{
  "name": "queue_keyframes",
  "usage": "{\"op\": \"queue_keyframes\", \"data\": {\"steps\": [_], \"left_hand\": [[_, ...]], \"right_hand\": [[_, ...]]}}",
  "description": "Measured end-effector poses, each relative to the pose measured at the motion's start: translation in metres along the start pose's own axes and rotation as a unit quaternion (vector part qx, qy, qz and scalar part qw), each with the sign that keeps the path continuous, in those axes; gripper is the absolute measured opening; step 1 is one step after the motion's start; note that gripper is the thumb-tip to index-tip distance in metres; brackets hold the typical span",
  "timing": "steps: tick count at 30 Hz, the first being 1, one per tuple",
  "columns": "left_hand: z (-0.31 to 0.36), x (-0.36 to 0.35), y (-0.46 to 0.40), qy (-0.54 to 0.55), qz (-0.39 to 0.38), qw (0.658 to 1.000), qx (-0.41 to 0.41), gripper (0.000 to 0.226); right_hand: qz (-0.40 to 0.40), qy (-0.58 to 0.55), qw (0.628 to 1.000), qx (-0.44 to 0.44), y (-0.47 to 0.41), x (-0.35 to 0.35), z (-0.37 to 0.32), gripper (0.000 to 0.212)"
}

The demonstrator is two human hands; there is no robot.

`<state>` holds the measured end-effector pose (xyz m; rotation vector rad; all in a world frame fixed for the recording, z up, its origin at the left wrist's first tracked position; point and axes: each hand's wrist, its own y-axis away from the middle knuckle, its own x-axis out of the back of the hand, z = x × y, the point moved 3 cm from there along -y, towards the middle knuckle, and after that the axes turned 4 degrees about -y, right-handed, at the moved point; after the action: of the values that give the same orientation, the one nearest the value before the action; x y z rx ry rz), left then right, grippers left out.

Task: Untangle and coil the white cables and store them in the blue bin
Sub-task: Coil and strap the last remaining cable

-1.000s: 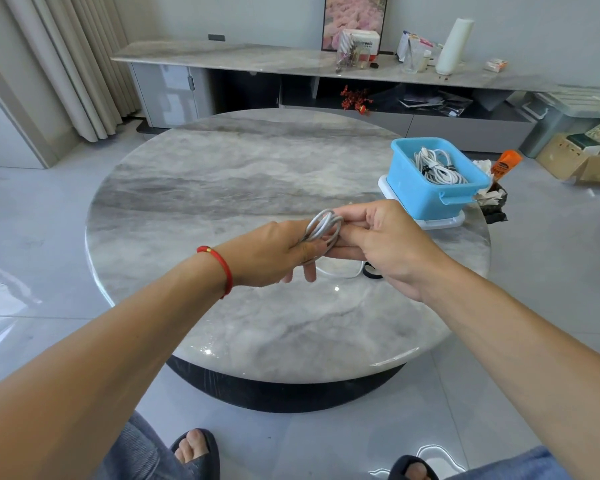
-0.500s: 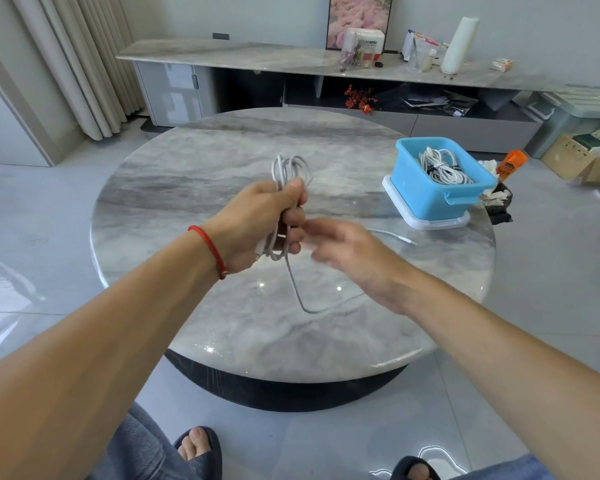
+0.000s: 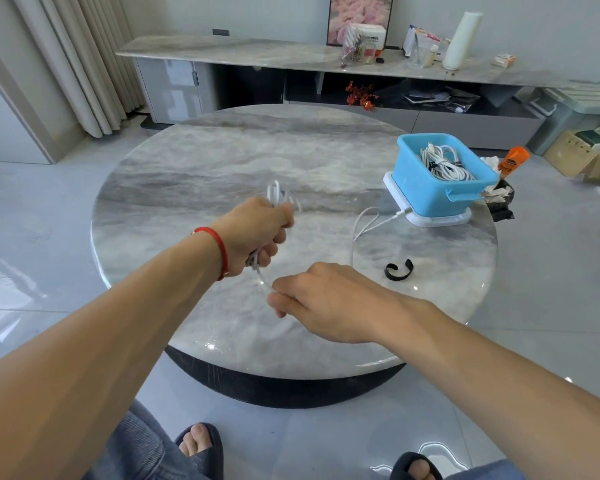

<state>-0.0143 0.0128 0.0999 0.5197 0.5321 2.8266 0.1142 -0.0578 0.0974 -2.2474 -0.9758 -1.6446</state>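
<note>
Left hand (image 3: pixel 257 233): I see it gripping looped white cable (image 3: pixel 278 195).
Right hand (image 3: pixel 329 301): pinching the cable's thin strand.
Blue bin (image 3: pixel 426 195): smooth plastic, rectangular, on the marbled round counter (image 3: pixel 194 168).

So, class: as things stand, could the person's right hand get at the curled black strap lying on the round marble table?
Probably yes. The black strap lies bare on the table, nothing between it and the right hand, though that hand pinches the white cable.
</note>
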Motion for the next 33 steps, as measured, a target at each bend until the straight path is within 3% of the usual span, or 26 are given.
{"op": "queue_keyframes", "data": {"steps": [3,8,13,17,19,23,27,31,33], "left_hand": [[-0.006,-0.014,0.007,-0.103,-0.083,0.991,0.022,0.028],[-0.008,-0.032,0.019,-0.185,-0.132,0.974,0.021,0.039],[-0.008,-0.036,0.018,-0.055,-0.181,0.982,0.029,0.069],[-0.006,-0.036,0.015,-0.022,-0.217,0.976,0.020,0.083],[-0.004,-0.034,0.017,-0.014,-0.249,0.968,0.005,0.083],[-0.003,-0.029,0.018,-0.032,-0.283,0.958,-0.017,0.071],[-0.004,-0.026,0.018,-0.029,-0.305,0.952,-0.023,0.064],[-0.001,-0.025,0.017,0.007,-0.339,0.941,-0.027,0.069],[-0.001,-0.022,0.017,0.010,-0.357,0.934,-0.024,0.072]], "right_hand": [[0.019,0.030,0.999,0.026,0.002,0.004,0.002,0.035],[0.157,0.034,0.987,0.016,0.001,0.020,0.019,0.062],[0.220,0.034,0.975,-0.019,0.005,0.034,0.023,0.071],[0.248,0.070,0.965,-0.045,0.009,0.043,0.020,0.070],[0.239,0.055,0.969,-0.038,0.008,0.047,0.024,0.065],[0.195,-0.126,0.973,0.013,0.014,0.048,0.045,0.038],[0.194,-0.165,0.966,0.031,0.016,0.049,0.045,0.024],[0.148,-0.079,0.986,0.010,0.012,0.045,0.034,0.060],[0.125,0.003,0.992,-0.001,0.014,0.046,0.027,0.067]]}}
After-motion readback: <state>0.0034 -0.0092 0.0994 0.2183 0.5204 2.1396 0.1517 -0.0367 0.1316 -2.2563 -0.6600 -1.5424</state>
